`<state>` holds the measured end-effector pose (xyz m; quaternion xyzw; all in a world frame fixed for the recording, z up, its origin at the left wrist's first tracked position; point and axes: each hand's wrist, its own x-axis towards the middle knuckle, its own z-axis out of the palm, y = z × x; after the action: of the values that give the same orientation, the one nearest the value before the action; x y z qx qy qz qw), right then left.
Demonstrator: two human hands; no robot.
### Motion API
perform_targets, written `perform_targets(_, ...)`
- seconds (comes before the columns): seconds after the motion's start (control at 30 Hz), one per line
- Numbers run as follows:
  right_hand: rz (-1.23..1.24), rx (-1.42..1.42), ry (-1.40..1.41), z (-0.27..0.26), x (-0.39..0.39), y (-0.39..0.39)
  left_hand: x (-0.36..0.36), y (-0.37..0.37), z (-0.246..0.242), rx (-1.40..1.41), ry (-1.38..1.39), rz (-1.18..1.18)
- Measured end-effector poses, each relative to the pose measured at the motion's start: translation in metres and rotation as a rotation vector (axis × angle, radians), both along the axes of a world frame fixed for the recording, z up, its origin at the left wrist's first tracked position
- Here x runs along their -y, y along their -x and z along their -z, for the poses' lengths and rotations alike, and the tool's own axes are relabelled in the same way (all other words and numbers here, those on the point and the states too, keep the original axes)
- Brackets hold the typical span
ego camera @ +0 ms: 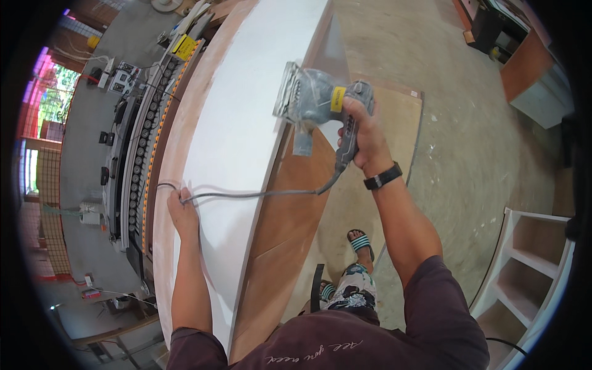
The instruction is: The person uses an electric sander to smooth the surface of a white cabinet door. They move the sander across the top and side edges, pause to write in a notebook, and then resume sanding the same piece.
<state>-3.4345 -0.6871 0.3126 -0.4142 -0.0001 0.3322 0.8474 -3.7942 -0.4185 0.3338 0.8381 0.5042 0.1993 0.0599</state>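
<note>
A dusty electric sheet sander (319, 99) is gripped by its handle in my right hand (365, 129), its flat pad facing left. It is held above the edge of a long white-coated panel (231, 120); whether the pad touches anything cannot be told. From the handle, a dark power cord (254, 195) runs left across the panel to my left hand (183, 208), whose fingers are closed around it over the panel's far side. Below the white top, a brown wooden side panel (277, 222) shows.
Beyond the panel stands a machine with a row of rollers (143, 152). A brown board (393, 120) lies on the floor to the right. A white shelf unit (532, 263) is at the lower right, and a cabinet (532, 78) at the upper right.
</note>
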Motion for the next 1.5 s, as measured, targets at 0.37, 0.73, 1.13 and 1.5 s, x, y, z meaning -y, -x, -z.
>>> perform_targets(0.37,-0.035,-0.024,0.031,0.000,0.041,0.127,0.012,0.066,0.003,0.109,-0.029,-0.001)
perform_targets(0.73,-0.080,-0.034,0.073,-0.005,0.095,0.306,0.066,0.241,0.006,0.104,-0.034,0.000)
perform_targets(1.13,-0.110,-0.102,0.031,-0.004,0.135,0.438,0.102,0.375,0.013,0.039,-0.034,-0.029)
perform_targets(1.5,0.030,0.125,0.093,0.003,0.060,0.235,0.097,0.299,0.009,0.050,-0.145,0.049)
